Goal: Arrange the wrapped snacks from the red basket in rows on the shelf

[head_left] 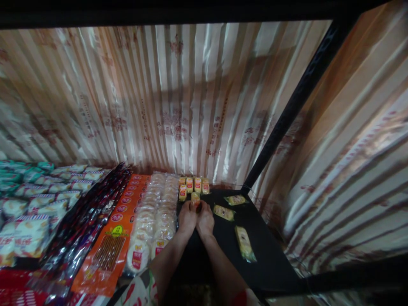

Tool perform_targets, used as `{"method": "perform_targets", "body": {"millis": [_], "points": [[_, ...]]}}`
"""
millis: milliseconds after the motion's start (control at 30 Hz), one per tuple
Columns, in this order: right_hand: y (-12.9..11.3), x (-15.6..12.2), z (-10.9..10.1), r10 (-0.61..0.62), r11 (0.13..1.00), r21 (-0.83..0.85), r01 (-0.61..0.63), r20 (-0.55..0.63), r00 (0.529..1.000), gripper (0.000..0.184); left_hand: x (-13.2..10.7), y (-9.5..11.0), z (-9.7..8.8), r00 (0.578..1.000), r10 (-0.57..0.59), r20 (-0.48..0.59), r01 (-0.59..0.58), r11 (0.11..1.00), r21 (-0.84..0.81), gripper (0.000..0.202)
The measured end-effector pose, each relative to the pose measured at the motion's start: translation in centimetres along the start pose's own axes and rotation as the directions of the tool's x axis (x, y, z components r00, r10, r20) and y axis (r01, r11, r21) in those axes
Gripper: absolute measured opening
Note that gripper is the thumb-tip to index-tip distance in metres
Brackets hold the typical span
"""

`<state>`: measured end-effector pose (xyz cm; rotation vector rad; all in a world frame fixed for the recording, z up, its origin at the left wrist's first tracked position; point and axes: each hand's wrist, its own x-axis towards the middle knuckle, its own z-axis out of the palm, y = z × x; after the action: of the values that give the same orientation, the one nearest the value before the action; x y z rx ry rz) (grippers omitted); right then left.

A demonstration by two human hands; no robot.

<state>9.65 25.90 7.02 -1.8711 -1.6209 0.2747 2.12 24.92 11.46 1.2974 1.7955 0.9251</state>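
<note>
Both my hands meet around one small yellow snack packet [195, 197] just in front of a short row of like packets. My left hand [187, 216] closes on its left side, and my right hand [205, 217] on its right; the fingertips are partly hidden. Behind them stand several yellow packets with red labels [198, 185], with one more packet [182, 192] at the front left of that row. Right of my hands, three loose packets lie on the black shelf: one near my right hand [224, 212], one farther back [236, 199], one closer to me [245, 243].
Left of my hands run rows of round white crackers [164, 208] in clear wrap, orange snack bags [108, 250], dark shiny packets [86, 212] and white bags [32, 233]. A black post [296, 97] rises at the right of the black shelf [270, 263]. Printed pleated sheeting [191, 97] hangs behind.
</note>
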Motion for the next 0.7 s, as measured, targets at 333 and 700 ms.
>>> {"method": "perform_targets", "body": {"millis": [333, 700], "points": [[-1.8, 3.0, 0.7, 0.071, 0.997, -0.032, -0.07, 0.028, 0.997, 0.039, 2.6, -1.0, 0.9, 0.998, -0.059, -0.018, 0.058, 0.997, -0.044, 0.04], [-1.5, 3.9, 2.3, -0.004, 0.999, -0.033, 0.006, 0.048, 0.999, 0.037, 3.1, -0.9, 0.9, 0.998, -0.064, -0.014, 0.063, 0.996, -0.069, 0.04]]}}
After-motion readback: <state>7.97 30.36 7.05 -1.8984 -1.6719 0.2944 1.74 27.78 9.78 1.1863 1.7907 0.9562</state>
